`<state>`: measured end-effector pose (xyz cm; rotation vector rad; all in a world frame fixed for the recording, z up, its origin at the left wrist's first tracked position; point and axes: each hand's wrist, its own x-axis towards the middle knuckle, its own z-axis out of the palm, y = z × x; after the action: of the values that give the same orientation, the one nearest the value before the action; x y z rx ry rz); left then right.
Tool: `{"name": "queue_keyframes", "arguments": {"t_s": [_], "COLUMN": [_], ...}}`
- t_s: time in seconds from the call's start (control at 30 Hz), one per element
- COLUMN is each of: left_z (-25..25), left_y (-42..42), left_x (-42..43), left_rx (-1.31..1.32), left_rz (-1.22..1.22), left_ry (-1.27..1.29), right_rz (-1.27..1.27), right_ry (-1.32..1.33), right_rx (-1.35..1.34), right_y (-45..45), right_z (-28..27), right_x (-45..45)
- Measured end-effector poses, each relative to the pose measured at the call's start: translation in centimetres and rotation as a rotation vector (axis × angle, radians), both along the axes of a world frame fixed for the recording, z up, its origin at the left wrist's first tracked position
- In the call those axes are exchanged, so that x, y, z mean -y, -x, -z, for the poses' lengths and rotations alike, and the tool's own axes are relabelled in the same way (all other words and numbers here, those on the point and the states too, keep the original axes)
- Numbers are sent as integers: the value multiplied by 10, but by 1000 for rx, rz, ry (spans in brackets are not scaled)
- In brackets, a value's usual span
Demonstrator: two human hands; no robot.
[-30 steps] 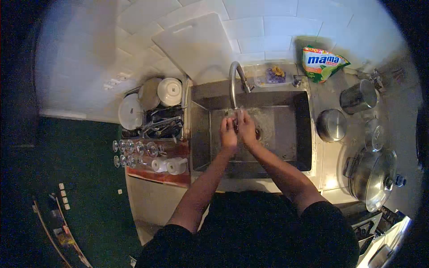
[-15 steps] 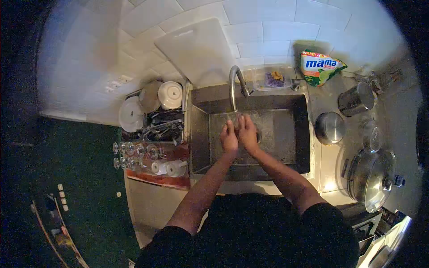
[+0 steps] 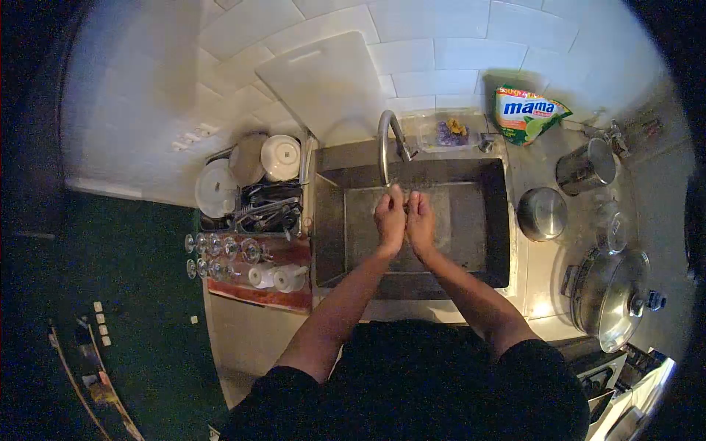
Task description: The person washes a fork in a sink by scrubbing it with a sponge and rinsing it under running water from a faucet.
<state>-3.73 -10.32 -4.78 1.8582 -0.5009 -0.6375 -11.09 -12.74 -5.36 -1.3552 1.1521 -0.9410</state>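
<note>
Over the grey sink (image 3: 463,220), my left hand (image 3: 391,220) and my right hand (image 3: 420,222) are side by side just below the metal faucet (image 3: 384,143). The fingers of both hands are curled in toward each other. A small dark spot shows between the fingertips; whether it is an object cannot be made out. Behind the sink sits a clear plastic tray (image 3: 430,132) with a purple and a yellow sponge (image 3: 456,127).
Left: dish rack (image 3: 305,176) with plates and cutlery, upside-down glasses (image 3: 229,248) and white cups (image 3: 288,278) on a red mat. Right: metal bowl (image 3: 543,214), steel pot (image 3: 586,166), lidded pan (image 3: 614,298), detergent pouch (image 3: 529,114). A white cutting board (image 3: 323,84) leans on the wall.
Both hands have shifted slightly to the right, and the fingers have curled inward. The clear, glass-like shape between them one second ago is no longer visible.
</note>
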Motion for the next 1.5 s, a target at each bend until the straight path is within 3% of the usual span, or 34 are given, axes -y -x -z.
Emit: {"name": "queue_keyframes", "arguments": {"t_s": [0.17,0.23,0.27,0.3,0.4,0.53,0.63,0.7,0.83,0.9,1.03,1.1,1.23,1.33,1.43,1.5], "left_z": [-13,8,37,34,21,20,28,32,23,12,9,-16,8,11,16,14], "left_y": [-4,-9,-13,-12,-12,-20,-20,-26,-6,-15,-12,-5,-5,1,3,5], "left_x": [-4,-6,-7,-6,-14,-20,-25,-30,-21,-29,-28,-25,-22,-22,-14,-12], "left_rx": [44,114,147,180,-109,-214,-219,-230,-226,-183,-195,-248,-183,-242,-282,-255], "left_rz": [22,-14,-65,-115,-90,-64,-124,-90,-214,-91,-161,-177,-106,-61,-47,27], "left_ry": [-13,13,60,108,216,268,159,-44,167,73,-5,-53,50,116,270,410], "right_rz": [-19,-20,-38,-56,-95,10,-255,-240,-9,-143,-303,-142,-27,-164,-121,-59], "right_ry": [2,94,49,6,21,207,-31,-38,151,81,-132,36,78,-171,11,-50], "right_rx": [-58,-55,-89,-122,-141,-89,-146,-97,-83,-135,-188,-192,-136,-72,-142,-48], "right_y": [-3,-8,-8,-10,-15,-27,-18,-18,-27,-20,-12,-16,-21,-5,-1,0], "right_z": [-7,13,8,1,-2,-2,-9,-15,-3,3,-7,1,28,22,13,3], "right_x": [-2,-2,-3,-5,-8,-13,-7,-8,-15,-8,-1,-11,-13,-3,0,-6]}}
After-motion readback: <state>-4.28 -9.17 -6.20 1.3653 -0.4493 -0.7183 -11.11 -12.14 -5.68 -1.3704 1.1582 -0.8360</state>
